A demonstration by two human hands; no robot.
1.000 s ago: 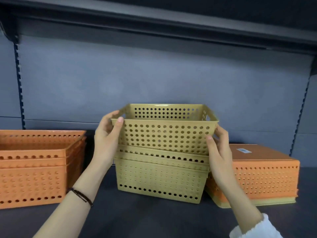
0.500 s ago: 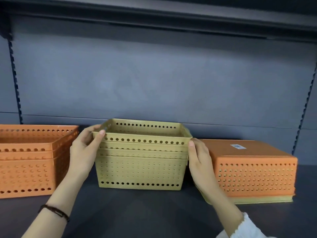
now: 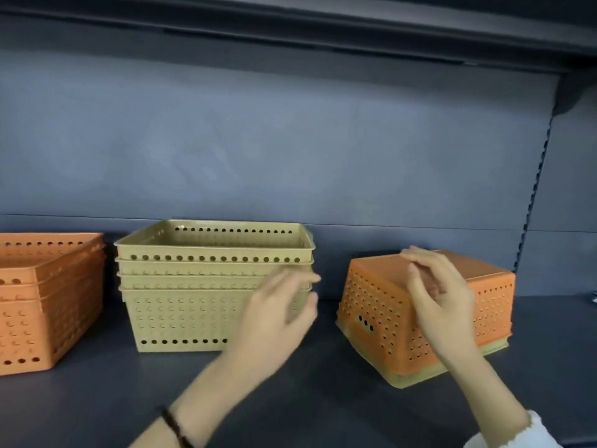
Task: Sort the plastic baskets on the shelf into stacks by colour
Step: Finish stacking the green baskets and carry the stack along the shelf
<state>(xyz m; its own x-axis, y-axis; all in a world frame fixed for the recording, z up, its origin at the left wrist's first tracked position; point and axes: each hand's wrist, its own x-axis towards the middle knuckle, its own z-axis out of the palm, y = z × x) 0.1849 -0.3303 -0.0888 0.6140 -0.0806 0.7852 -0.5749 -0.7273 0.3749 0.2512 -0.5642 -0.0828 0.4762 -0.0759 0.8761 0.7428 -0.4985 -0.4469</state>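
A stack of several yellow baskets [image 3: 193, 286] stands upright in the middle of the shelf. To its left is a stack of orange baskets [image 3: 45, 299], cut off by the frame edge. On the right an orange basket [image 3: 378, 305] lies upside down over a yellow basket rim [image 3: 416, 378]. My left hand [image 3: 277, 318] hovers open and blurred in front of the yellow stack's right corner, holding nothing. My right hand [image 3: 439, 302] is open, fingers spread, in front of the upturned orange basket; whether it touches it I cannot tell.
The dark shelf board [image 3: 290, 399] runs across the front. A grey back panel [image 3: 290, 150] closes the rear, with an upper shelf [image 3: 323, 24] overhead and a slotted upright [image 3: 533, 195] at the right.
The top yellow basket was pushed down into the yellow stack and let go. Both hands have left it and moved right, toward the upturned orange basket.
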